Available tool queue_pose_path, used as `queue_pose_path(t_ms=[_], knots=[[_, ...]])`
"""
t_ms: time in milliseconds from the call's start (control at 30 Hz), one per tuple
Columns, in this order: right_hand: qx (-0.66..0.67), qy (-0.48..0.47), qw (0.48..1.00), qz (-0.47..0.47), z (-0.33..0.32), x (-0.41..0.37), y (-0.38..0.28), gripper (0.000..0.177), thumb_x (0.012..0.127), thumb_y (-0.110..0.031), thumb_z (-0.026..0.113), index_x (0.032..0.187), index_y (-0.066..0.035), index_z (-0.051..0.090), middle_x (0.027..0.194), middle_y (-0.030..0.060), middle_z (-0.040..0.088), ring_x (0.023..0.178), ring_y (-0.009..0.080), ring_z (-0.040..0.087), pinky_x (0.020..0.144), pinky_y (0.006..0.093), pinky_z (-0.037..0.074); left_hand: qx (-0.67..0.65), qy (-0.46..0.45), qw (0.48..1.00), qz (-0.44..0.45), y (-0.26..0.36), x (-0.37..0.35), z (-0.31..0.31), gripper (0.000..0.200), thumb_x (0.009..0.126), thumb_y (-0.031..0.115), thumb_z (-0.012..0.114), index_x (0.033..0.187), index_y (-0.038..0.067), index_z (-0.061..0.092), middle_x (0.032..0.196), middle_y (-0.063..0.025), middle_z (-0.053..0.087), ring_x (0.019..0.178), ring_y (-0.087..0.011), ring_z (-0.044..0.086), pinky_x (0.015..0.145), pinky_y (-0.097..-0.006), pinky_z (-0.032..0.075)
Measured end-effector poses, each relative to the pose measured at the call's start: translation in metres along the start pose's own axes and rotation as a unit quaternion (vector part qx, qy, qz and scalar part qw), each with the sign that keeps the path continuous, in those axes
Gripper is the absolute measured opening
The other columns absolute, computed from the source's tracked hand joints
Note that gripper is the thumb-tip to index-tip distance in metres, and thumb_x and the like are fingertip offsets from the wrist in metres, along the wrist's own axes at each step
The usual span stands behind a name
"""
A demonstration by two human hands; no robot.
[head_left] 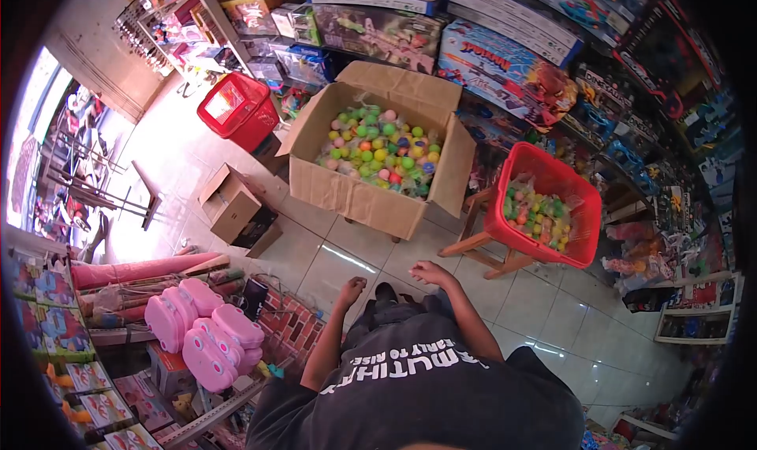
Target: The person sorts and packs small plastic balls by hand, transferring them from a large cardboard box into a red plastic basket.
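My left hand (352,290) is over the tiled floor in front of my body, its fingers loosely curled and too small to make out what they hold, if anything. To its right, my right hand (428,272) hangs with bent fingers, and nothing clear shows in it. Beyond both hands stands an open cardboard box (355,194) full of bagged, colourful balls (378,152). On a wooden stool (471,245) at the right rests a red basket (583,249) with more bagged balls (540,217). Neither hand touches the box or the basket.
A red lidded bin (251,134) stands behind a small open carton (230,205) at the left. Pink cases (211,355) and rolled material (142,270) lie at lower left. Boxed toys (505,71) line the back and right.
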State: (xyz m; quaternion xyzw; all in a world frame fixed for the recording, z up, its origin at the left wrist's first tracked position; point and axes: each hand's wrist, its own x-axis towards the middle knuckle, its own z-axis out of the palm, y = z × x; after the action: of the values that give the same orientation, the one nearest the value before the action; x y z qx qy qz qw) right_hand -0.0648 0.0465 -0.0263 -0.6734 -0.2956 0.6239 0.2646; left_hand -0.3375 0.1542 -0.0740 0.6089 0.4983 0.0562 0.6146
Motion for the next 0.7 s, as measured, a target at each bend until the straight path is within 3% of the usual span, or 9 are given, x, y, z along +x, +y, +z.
queue_pose_path(t_ms=[133,200,333,500,633,700], knots=[[0.008,-0.083,0.996,-0.035,0.005,-0.023,-0.091,0.028,0.086,-0.032,0.052,0.1,-0.008,0.054,0.094,-0.0004,0.058,0.088,0.0099,0.054,0.07,0.0264,0.044,-0.062,0.023,0.996,0.058,0.061,-0.008,-0.025,0.031,0.085,0.026,0.052,0.101,0.0,0.057,0.078,-0.0061,0.06,0.068,-0.0139,0.055,0.065,-0.0266,0.045],[0.049,-0.104,0.987,-0.109,0.003,-0.039,-0.135,0.03,0.086,-0.033,0.051,0.099,-0.007,0.055,0.092,0.0009,0.059,0.086,0.0094,0.055,0.07,0.025,0.043,-0.069,0.009,0.993,0.1,0.099,-0.01,-0.04,0.028,0.088,0.025,0.046,0.107,0.006,0.054,0.093,-0.0031,0.058,0.083,-0.0119,0.055,0.071,-0.0251,0.043],[0.07,-0.101,0.981,-0.15,-0.013,-0.042,-0.197,0.026,0.088,-0.031,0.048,0.099,-0.008,0.055,0.09,0.0003,0.058,0.085,0.0091,0.055,0.071,0.0249,0.043,-0.137,0.084,0.97,0.185,0.167,0.003,-0.061,0.022,0.087,0.015,0.051,0.102,-0.001,0.055,0.083,-0.0072,0.062,0.073,-0.0116,0.056,0.069,-0.0246,0.045],[0.13,0.009,0.961,-0.246,-0.039,-0.004,-0.249,0.021,0.088,-0.026,0.049,0.098,-0.008,0.054,0.086,-0.0015,0.056,0.077,0.0075,0.053,0.067,0.0233,0.041,-0.082,0.147,0.937,0.307,0.241,0.033,-0.1,0.019,0.088,0.012,0.049,0.1,-0.001,0.055,0.084,-0.0105,0.063,0.078,-0.0123,0.058,0.069,-0.0259,0.046],[0.131,0.073,0.968,-0.201,-0.056,0.057,-0.263,0.019,0.088,-0.024,0.051,0.092,-0.006,0.053,0.083,-0.0011,0.055,0.074,0.0076,0.053,0.063,0.0214,0.041,-0.042,0.093,0.959,0.264,0.301,0.059,-0.127,0.021,0.088,0.012,0.048,0.104,-0.001,0.053,0.091,-0.0088,0.06,0.083,-0.0143,0.058,0.074,-0.0264,0.046],[0.118,0.078,0.967,-0.212,-0.064,0.094,-0.264,0.018,0.087,-0.023,0.052,0.093,-0.006,0.053,0.084,-0.0013,0.055,0.074,0.008,0.054,0.064,0.0219,0.042,0.026,0.085,0.945,0.314,0.315,0.092,-0.134,0.022,0.086,0.013,0.05,0.105,0.001,0.054,0.091,-0.0109,0.061,0.083,-0.0159,0.059,0.071,-0.0279,0.047]])
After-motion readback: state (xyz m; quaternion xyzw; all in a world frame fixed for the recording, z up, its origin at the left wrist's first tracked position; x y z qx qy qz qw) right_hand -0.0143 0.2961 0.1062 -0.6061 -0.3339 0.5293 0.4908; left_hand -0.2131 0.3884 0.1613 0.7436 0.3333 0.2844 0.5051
